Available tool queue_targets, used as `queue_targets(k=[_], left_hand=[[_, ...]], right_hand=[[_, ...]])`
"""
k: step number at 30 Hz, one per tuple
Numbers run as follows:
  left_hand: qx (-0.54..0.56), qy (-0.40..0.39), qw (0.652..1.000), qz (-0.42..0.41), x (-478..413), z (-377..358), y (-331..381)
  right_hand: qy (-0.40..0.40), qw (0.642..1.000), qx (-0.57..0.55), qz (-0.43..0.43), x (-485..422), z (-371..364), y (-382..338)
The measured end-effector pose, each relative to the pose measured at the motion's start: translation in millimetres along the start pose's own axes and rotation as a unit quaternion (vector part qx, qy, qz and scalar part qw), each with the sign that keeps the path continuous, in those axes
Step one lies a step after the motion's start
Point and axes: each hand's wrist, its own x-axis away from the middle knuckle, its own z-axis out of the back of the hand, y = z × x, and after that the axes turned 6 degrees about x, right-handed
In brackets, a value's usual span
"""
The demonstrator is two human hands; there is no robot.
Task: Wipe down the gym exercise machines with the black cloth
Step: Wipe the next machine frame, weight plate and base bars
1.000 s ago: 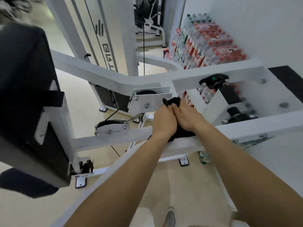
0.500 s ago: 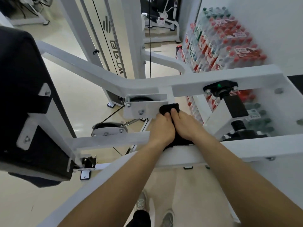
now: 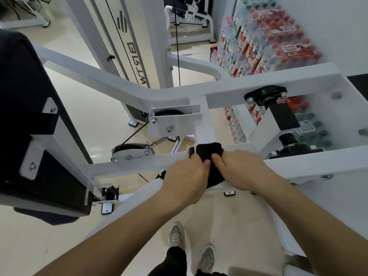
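Site: gym. White steel machine frame [image 3: 123,84] with bolted plates. Pulleys [image 3: 127,148] and black cable [image 3: 177,36]. Upright tower [image 3: 127,36] with logo, weight stack [image 3: 135,114] at its base. Black pad [image 3: 18,96] at left. Second machine [image 3: 189,14] at rear. Shrink-wrapped bottle packs [image 3: 268,36] stacked against white wall. Glossy cream floor [image 3: 95,116].

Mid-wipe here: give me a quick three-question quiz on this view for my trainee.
1. True or false: only the left hand holds the black fabric cloth.
2. The cloth sits on: A) the floor, B) the white metal frame bar, C) a weight stack.
3. Fill in: stacked at upper right are shrink-wrapped packs of plastic ____.
Key: 1 false, the right hand holds it too; 2 B; 3 bottles.
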Motion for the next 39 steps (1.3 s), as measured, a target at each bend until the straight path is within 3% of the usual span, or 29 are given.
queue_targets(k=[6, 10, 15, 18, 20, 22, 25, 33, 39], left_hand=[[0.016, 0.009, 0.999, 0.049, -8.0, -0.5, 7.6], [0.158, -0.012, 0.980, 0.118, -34.1, 7.0, 10.0], [0.261, 0.013, 0.954, 0.146, -48.5, 12.0, 10.1], [0.220, 0.047, 0.969, 0.102, -37.2, -3.7, 2.8], [0.103, 0.073, 0.990, 0.062, -19.5, -15.6, -3.9], [-0.016, 0.091, 0.996, 0.019, 0.6, -23.4, -6.6], [0.016, 0.133, 0.991, -0.003, 17.2, -30.4, 0.0], [-0.049, 0.096, 0.986, -0.128, 19.6, -44.2, 21.9], [-0.050, -0.012, 0.972, -0.231, -24.7, -30.5, 59.3]], right_hand=[[0.003, 0.999, -0.006, -0.048, 5.6, 9.0, -14.0], [-0.012, 0.980, -0.159, -0.121, -27.8, 9.4, -11.2], [0.008, 0.969, -0.210, -0.132, -47.4, 10.5, -7.2], [0.002, 0.981, -0.166, -0.097, -29.4, 9.6, -8.8], [-0.010, 0.996, -0.070, -0.058, -7.9, 8.7, -10.2], [0.089, 0.995, -0.013, -0.034, 17.3, 1.9, -14.3], [0.235, 0.970, 0.032, -0.048, 38.9, -16.6, -19.9], [0.328, 0.927, 0.005, -0.182, 81.8, -62.1, -15.5], [0.438, 0.821, -0.132, -0.340, 99.0, -74.0, -1.9]])
